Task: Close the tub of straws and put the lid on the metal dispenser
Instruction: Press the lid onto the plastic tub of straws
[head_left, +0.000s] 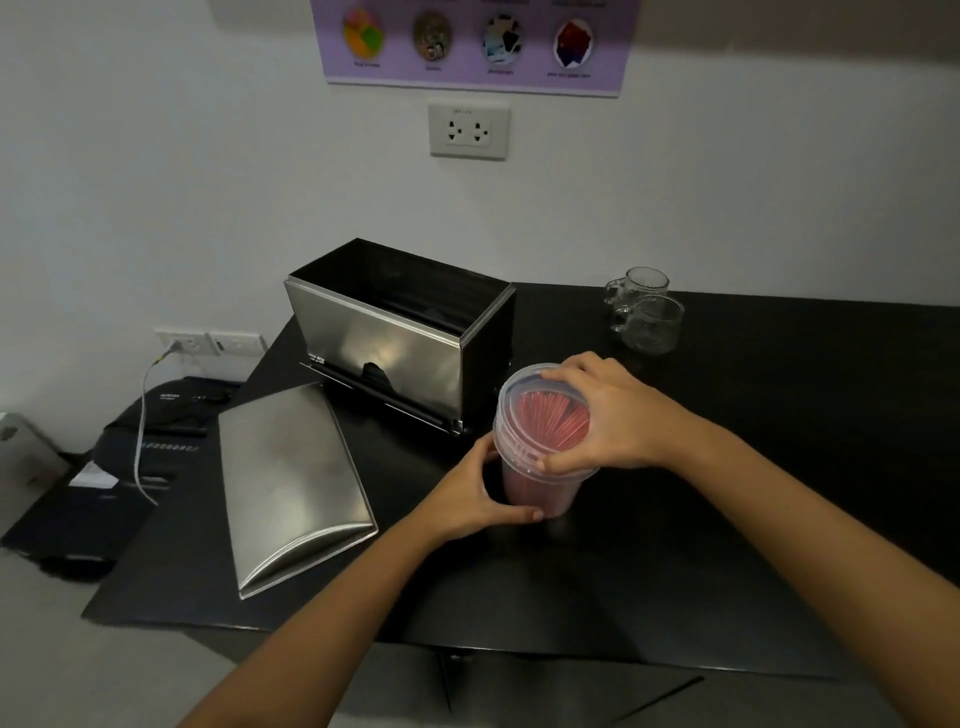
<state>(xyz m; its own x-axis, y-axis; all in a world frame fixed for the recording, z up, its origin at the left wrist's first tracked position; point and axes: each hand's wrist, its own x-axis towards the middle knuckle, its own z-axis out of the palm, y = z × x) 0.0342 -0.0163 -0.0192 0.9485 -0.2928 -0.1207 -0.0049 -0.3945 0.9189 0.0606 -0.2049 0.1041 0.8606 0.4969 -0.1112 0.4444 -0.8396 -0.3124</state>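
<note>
A clear plastic tub (540, 491) full of red straws stands on the black table (753, 467), just right of centre. My left hand (478, 491) wraps around the tub's lower left side. A clear round lid (535, 410) lies on the tub's rim, and my right hand (610, 413) rests over it with fingers on its edge. The open-topped metal dispenser (395, 338) stands behind and to the left of the tub. Its curved metal lid (291, 478) lies flat on the table, left of my left hand.
Two glass mugs (647, 312) stand at the back right of the table. Left of the table, a dark bag (140, 452) and a white cable (140, 415) hang below wall sockets (213, 343). The table's front edge runs near my forearms.
</note>
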